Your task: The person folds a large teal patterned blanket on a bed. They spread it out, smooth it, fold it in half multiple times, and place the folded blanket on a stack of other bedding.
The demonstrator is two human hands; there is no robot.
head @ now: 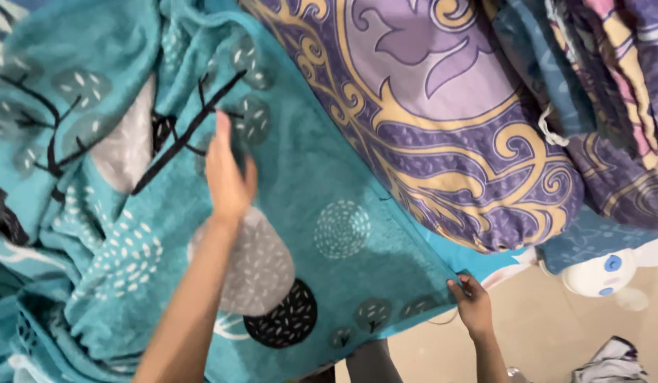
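Head view, looking down: left hand point(228, 177) flat on a teal blanket point(329, 184), fingers released and spread, palm pressed on the fabric near a dark branch print, holding nothing. Right hand point(472, 303) pinches the blanket's lower right corner, fingers clenched on the edge of the fabric. Blanket is spread wide across most of the view, printed with grey and black tree circles and white dashes, bunched in folds at the far left and lower left. What carries it is hidden underneath, cannot tell. Purple quilt point(442, 120) with yellow scroll pattern lies rolled or folded over the blanket's upper right part, touching it. More folded bedding point(612, 78), striped pink, blue and purple, piled just beside the quilt at the right edge. Beige tiled floor point(542, 333) shows bottom right. White round object with blue spots point(600, 273) sits on the floor below the bedding. Crumpled white and dark cloth point(612, 363) at the bottom right corner of the floor.
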